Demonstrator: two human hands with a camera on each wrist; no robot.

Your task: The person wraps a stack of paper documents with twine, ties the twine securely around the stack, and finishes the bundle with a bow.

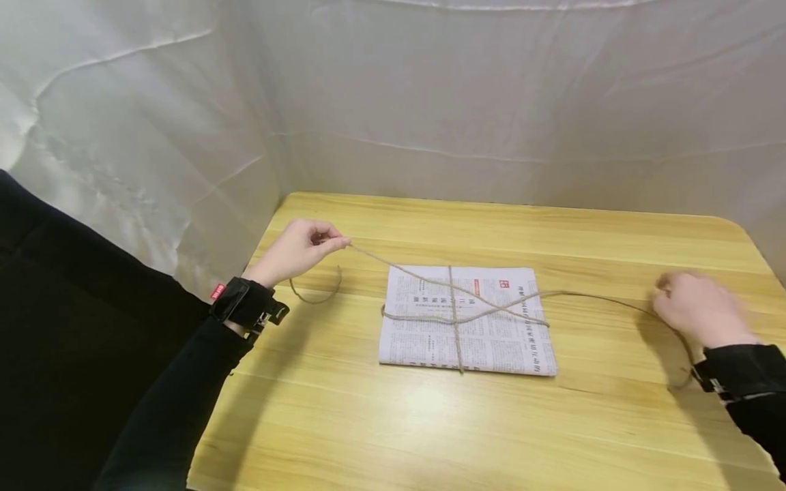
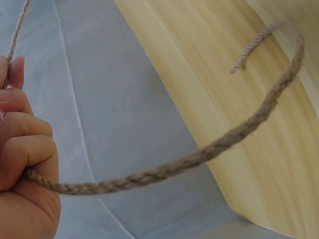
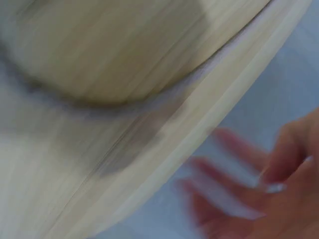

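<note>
Light wood table (image 1: 552,443) w/ creased white sheet walls (image 1: 430,102) behind & left.

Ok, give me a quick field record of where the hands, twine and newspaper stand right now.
left hand: grips one end of the twine, raised above the table
right hand: blurred, at the other strand; grip cannot be told
twine: crossed over the newspaper bundle, both ends drawn outward
newspaper bundle: flat, mid-table
loose tail: curls free past the left hand

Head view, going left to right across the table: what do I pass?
Left hand pinching the twine's left run → loose twine end curling on the table → folded newspaper bundle with twine crossed over it → right run of twine → blurred right hand.
</note>
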